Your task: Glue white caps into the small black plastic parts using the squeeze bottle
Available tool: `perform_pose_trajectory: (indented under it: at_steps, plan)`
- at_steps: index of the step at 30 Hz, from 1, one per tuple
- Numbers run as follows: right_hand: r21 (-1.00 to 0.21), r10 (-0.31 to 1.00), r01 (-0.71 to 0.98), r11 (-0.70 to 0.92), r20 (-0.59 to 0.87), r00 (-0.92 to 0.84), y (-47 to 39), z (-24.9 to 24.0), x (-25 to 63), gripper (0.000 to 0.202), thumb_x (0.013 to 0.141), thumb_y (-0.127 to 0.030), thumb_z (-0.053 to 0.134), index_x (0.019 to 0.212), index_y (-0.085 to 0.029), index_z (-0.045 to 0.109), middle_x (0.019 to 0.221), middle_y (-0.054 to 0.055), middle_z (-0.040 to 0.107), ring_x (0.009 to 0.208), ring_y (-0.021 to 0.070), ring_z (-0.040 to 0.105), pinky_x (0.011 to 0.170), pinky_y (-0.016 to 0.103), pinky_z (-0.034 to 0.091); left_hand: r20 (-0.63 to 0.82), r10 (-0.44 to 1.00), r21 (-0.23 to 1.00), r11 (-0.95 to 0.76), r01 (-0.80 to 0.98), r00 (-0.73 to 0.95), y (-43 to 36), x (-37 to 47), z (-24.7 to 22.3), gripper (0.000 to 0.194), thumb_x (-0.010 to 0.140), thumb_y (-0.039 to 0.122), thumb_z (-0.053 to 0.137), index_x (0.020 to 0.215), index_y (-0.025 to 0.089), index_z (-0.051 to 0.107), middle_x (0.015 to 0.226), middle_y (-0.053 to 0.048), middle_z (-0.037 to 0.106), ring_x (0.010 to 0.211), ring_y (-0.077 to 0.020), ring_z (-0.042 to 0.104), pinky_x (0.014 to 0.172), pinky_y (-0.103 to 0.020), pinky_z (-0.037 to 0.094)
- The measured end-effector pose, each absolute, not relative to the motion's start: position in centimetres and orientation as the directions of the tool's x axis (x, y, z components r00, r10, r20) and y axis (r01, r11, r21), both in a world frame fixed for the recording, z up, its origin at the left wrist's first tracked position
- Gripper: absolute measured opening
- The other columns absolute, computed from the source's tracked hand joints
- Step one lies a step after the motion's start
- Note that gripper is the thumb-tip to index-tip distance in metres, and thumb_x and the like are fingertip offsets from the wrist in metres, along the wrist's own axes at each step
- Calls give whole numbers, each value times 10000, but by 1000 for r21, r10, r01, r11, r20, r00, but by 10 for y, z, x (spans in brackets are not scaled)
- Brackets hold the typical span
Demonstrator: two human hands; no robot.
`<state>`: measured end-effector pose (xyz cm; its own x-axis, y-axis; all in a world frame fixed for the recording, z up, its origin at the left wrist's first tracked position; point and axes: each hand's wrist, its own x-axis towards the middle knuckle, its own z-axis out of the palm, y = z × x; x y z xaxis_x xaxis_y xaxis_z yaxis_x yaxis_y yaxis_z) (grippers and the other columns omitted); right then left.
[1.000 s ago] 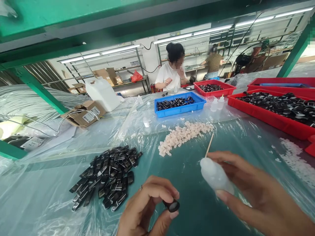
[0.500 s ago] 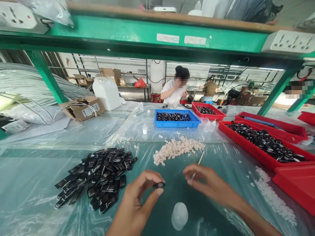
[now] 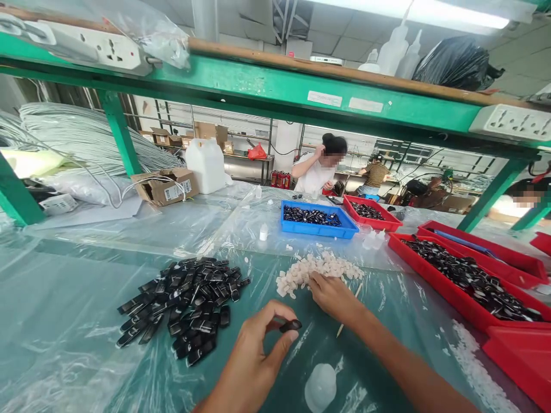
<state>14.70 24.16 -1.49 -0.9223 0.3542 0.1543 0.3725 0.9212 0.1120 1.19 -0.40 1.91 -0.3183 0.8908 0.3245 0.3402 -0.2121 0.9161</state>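
Left hand (image 3: 253, 358) pinches a small black part (image 3: 290, 326) between thumb and forefinger, presenting it upward, while right hand (image 3: 333, 295), fingers loosely apart, rests on the white plug pile (image 3: 301, 272).

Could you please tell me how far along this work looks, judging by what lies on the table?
Done: nothing finished can be told apart. In hand: the left hand pinches one black piece, while the right hand reaches into the pile of white pieces. A squeeze bottle lies nearby. Left: a large heap of black pieces remains on the plastic sheet.
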Motion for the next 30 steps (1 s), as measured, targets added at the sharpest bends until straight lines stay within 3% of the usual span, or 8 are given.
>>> perform_pose_trajectory:
  at_steps: [3,7,11,15,17,20,25,30]
  plan:
    - [126,347,369,921,171,-922,242,-20,150,208,1067,-285,687,1251,-189,697,1293,83,705,1046,192,724,893,378,647,316,897,914,-200,354,-308,-5,15,17,123,1061,321,576,1022,256,674,1014,-38,702,976,-226,696,888,-313,562]
    - [30,339,351,936,192,-921,246,-19,141,153,1061,-296,700,1148,-172,717,1181,62,733,1007,183,729,878,371,645,336,890,902,-210,378,-307,-4,18,15,109,1031,303,586,1000,245,673,984,-44,710,957,-241,697,889,-337,559]
    - [-190,333,286,939,303,-893,229,2,145,122,1077,-275,671,1069,-165,724,1069,41,748,930,162,736,832,340,646,370,873,890,-236,389,-318,-3,18,16,119,1031,300,593,986,235,681,956,-46,725,915,-227,712,844,-304,579]
    - [-446,348,128,886,456,-819,176,32,172,214,1146,-269,520,1101,-192,715,976,8,753,730,97,757,659,197,630,400,852,885,-263,384,-337,-4,20,21,80,1001,254,632,980,246,708,939,-17,732,876,-195,714,811,-261,575]
    - [-508,362,59,860,523,-772,149,43,185,157,1132,-315,561,1132,-236,697,940,-26,756,674,77,753,653,156,626,407,846,885,-272,378,-343,-5,22,22,72,988,235,655,988,254,724,933,-1,733,855,-179,712,796,-246,561]
    - [-498,358,6,867,613,-704,120,50,194,27,1078,-284,662,1101,-294,673,910,-64,759,753,84,765,721,139,618,417,845,884,-292,364,-335,-7,25,22,71,989,222,668,993,255,731,912,13,728,835,-166,717,777,-236,551]
    - [-381,252,-60,923,713,-655,108,45,198,156,1061,-177,660,1166,-291,668,998,-25,757,861,101,769,784,150,609,424,852,883,-313,351,-308,-9,31,19,58,989,206,678,991,246,721,890,21,708,795,-153,694,742,-225,531]
    - [-294,176,-65,954,719,-672,106,41,203,233,1072,-92,597,1251,-230,652,1083,44,729,914,123,762,810,186,606,424,849,886,-317,340,-315,-8,33,18,90,995,203,654,965,242,730,853,20,676,740,-142,662,674,-213,499]
